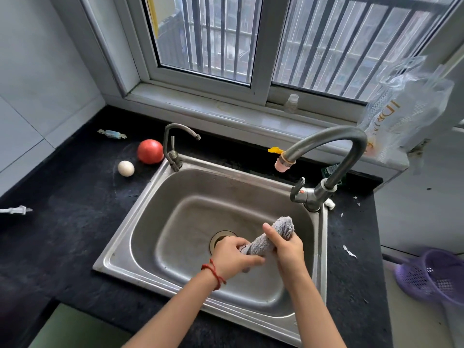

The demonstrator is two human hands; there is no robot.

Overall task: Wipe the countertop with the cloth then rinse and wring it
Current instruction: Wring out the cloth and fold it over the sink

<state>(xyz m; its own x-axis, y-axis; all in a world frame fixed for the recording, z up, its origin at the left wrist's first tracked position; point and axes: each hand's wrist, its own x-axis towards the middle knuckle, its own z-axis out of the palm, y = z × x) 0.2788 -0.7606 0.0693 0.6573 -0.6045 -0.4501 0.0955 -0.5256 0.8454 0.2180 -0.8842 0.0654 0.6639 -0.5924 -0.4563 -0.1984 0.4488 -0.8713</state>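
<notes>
fingers of both hands were wrapped tight round the cloth (266, 241), a grey rolled bundle held over the sink (155, 197) just beside the drain (221, 238). left hand (234, 256) gripped the lower end, its fingers curled under and across; right hand (288, 249) clasped the upper part, thumb lying along the roll, with a bunched tuft of cloth poking out above the fist. no water could be seen running from the tap (326, 151), whose spout hung well above and behind the hands. by the look of it the wringing was the step in hand, so the wiping and rinsing were likely done; whether the counter (75, 222) was wet i could not tell. the next move probably called for twisting the two fists opposite ways, keeping the roll over the basin so drips fell inside, then easing the grip and shaking the cloth open. a tomato (150, 151) and an egg (126, 168) sat on the counter left of the sink, well apart from the hands.
</notes>
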